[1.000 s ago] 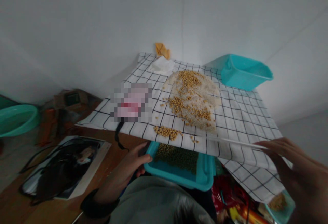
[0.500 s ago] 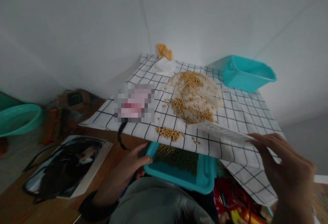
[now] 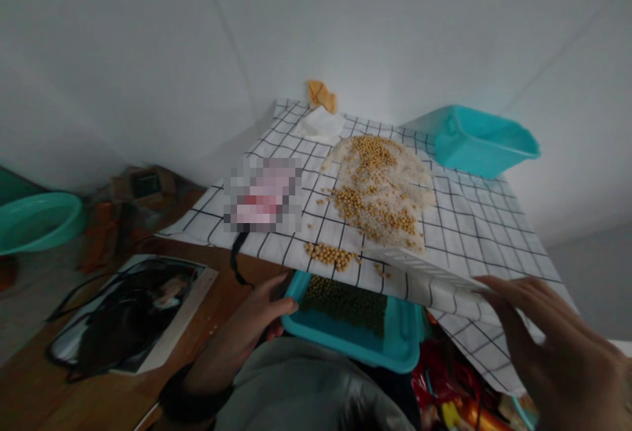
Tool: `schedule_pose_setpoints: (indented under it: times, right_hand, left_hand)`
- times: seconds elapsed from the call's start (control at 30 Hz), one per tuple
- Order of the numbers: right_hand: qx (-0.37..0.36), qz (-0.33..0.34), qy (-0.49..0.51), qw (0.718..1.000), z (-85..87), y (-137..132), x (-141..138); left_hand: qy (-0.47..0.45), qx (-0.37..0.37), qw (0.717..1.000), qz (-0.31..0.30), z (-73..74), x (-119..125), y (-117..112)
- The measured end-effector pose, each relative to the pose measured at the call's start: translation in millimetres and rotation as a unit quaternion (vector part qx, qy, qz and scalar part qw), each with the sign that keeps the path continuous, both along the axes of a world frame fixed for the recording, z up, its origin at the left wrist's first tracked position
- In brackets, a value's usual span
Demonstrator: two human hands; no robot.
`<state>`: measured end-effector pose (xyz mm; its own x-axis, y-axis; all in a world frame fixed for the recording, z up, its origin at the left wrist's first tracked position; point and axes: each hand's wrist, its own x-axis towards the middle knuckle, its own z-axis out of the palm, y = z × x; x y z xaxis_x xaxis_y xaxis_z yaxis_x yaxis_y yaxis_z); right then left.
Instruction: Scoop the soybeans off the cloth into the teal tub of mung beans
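Note:
Pinched in my right hand (image 3: 553, 326) is one end of a thin white slotted plastic piece (image 3: 429, 270). Its far end reaches the near edge of a mixed pile of rice grains (image 3: 419, 184) and yellow soybeans (image 3: 375, 151). My left hand (image 3: 259, 312) grips the left rim of a teal plastic tray (image 3: 340, 349) held under the table's front edge. Inside the tray are small green beans (image 3: 353, 306), with soybeans at the far left corner. A small heap of soybeans (image 3: 330, 255) lies near the cloth's front edge, with a few loose ones beside it.
A teal bin (image 3: 486, 145) stands at the back right of the checked tablecloth (image 3: 474, 210). A blurred pink item (image 3: 264, 194) with a black strap lies left. White tissue (image 3: 320, 123) and an orange cloth (image 3: 322, 95) sit at the back. A green basin (image 3: 42, 224) is far left.
The white slotted piece has dropped slightly nearer the cloth, with my right hand lower and further right. The view has shifted a little. My left hand still holds the tray.

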<state>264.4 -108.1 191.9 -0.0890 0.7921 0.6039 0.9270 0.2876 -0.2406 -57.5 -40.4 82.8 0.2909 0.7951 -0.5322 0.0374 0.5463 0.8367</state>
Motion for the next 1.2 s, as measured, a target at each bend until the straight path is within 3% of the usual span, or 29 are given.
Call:
schedule_pose_setpoints:
  times: [0.17,0.37,0.53,0.67,0.73,0.97,1.2]
  right_hand:
    - [0.015,-0.051,0.001,0.999,0.0,3,1]
    - [0.022,0.009,-0.038,0.999,-2.2,13,-3]
    - [0.024,0.037,-0.022,0.999,-4.1,10,-13]
    - [0.011,0.037,0.031,0.999,-7.4,-1,-21]
    - [0.000,0.042,0.047,0.998,-7.9,-5,-23]
    - [-0.010,0.051,0.054,0.997,-5.7,-11,-30]
    - [0.006,0.056,0.064,0.996,1.1,-15,-29]
  left_hand:
    - [0.015,0.003,1.000,-0.003,-1.3,0,0]
    - [0.023,-0.004,1.000,0.004,-3.2,2,3]
    - [0.054,-0.006,0.998,0.019,17.3,-2,-1]
    - [0.082,-0.012,0.994,0.075,29.3,-2,-5]
    - [0.089,-0.011,0.993,0.083,26.7,-3,-5]
    - [0.049,0.001,0.998,0.027,6.8,-1,-2]
    - [0.059,-0.001,0.998,0.029,6.3,0,-3]
